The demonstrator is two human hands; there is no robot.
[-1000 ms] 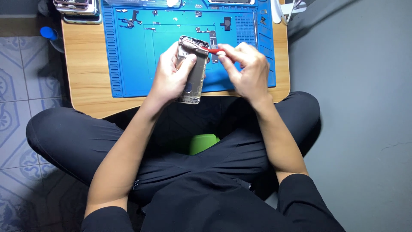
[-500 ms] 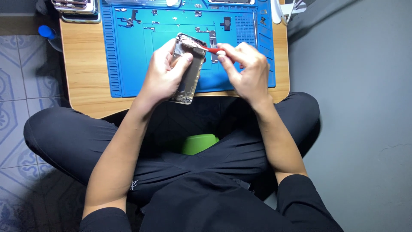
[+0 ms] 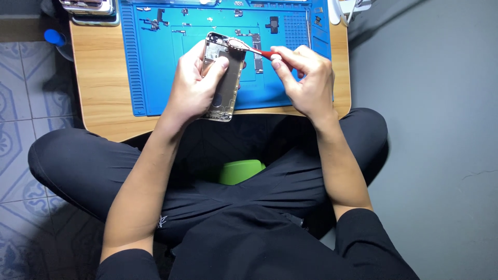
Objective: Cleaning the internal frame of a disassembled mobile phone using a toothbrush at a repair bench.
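Observation:
My left hand (image 3: 194, 85) grips an opened phone housing (image 3: 227, 91), silver and gutted, tilted upright over the blue repair mat (image 3: 150, 67). My right hand (image 3: 306, 78) pinches a red-handled screwdriver (image 3: 262, 52); its metal tip touches the top right corner of the housing. Small dark phone parts (image 3: 273, 23) and screws lie scattered on the mat behind the housing.
The mat lies on a low wooden table (image 3: 96, 83) above my crossed legs. A stack of phones (image 3: 88, 8) sits at the table's back left corner. A green object (image 3: 241, 170) shows between my legs. Tiled floor lies left, grey floor right.
The housing has tipped a little more upright and shifted slightly in my left hand. The screwdriver tip stays at its top corner.

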